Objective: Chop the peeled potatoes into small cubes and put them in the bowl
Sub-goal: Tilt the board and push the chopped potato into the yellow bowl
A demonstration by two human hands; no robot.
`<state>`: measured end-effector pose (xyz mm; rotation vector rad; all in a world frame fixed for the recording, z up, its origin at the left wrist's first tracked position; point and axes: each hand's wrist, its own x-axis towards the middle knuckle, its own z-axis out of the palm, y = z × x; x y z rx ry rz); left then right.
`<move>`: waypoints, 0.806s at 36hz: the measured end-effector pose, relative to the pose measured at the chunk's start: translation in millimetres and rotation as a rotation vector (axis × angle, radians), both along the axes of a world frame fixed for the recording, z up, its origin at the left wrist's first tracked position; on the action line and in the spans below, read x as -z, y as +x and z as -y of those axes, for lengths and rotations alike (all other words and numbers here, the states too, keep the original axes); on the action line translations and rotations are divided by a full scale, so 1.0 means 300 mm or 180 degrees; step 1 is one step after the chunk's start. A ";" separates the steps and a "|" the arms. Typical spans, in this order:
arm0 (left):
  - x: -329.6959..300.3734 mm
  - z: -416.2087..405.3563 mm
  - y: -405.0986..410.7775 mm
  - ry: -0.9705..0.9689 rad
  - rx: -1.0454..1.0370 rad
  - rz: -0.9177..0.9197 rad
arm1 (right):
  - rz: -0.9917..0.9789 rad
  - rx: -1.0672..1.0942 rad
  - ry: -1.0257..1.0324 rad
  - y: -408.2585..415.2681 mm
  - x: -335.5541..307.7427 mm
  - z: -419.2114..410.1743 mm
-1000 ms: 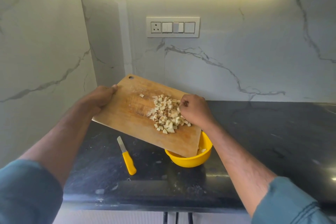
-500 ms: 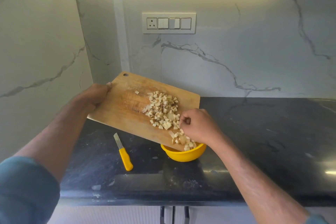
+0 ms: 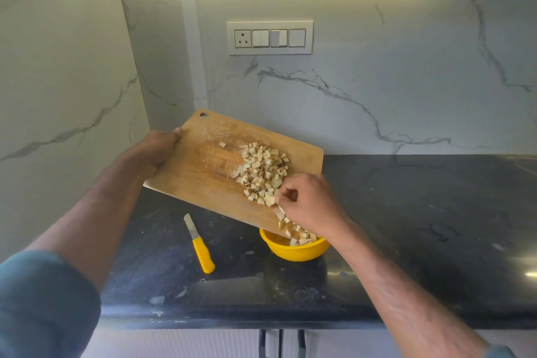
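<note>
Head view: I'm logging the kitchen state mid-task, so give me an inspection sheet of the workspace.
Surface: dark stone counter, with pale specks and scraps near its front edge.
Job's things: wooden cutting board held tilted above the yellow bowl; potato cubes piled on the board, some at its low edge and in the bowl.
Clutter: yellow-handled knife lying on the counter, left of the bowl.
Hands: left hand grips the board's left edge; right hand, fingers curled, touches the cubes.
Cables: nothing seen.
Surroundings: marble-look wall, switch panel, cabinet fronts below.
</note>
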<state>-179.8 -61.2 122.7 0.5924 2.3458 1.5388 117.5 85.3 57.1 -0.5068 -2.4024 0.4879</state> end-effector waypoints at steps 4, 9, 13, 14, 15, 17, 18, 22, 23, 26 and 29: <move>0.006 0.002 0.005 0.0013 -0.0011 -0.0051 | -0.0213 0.0199 0.0029 -0.006 -0.010 0.007; 0.003 0.001 0.007 0.0011 -0.0028 -0.0052 | -0.0063 0.0166 0.0184 -0.032 -0.021 0.015; -0.004 0.001 0.008 0.0004 -0.0010 -0.0037 | 0.0063 0.0199 0.0281 -0.020 -0.008 0.029; -0.004 0.002 0.005 0.0013 -0.0004 -0.0038 | 0.0028 0.0155 0.0309 -0.018 -0.007 0.032; -0.004 0.003 0.007 0.0018 0.0010 -0.0037 | -0.0020 0.0086 0.0344 -0.020 -0.006 0.036; -0.002 0.005 0.006 0.0037 0.0028 -0.0035 | -0.0041 -0.0092 0.0454 -0.030 -0.004 0.049; 0.001 0.003 0.005 0.0047 0.0035 -0.0028 | -0.0017 -0.0164 0.0556 -0.038 -0.004 0.057; 0.003 -0.003 0.013 0.0029 0.0056 -0.0011 | -0.0004 -0.0226 0.1153 -0.079 0.001 0.096; 0.001 -0.005 0.015 0.0023 0.0055 -0.0015 | -0.0006 -0.0204 0.1240 -0.084 -0.001 0.103; -0.002 -0.008 0.011 0.0014 0.0053 -0.0036 | -0.0014 -0.0090 0.1096 -0.082 -0.005 0.092; -0.004 -0.002 0.001 0.0001 0.0050 -0.0057 | 0.0122 -0.0015 0.0832 -0.048 -0.005 0.066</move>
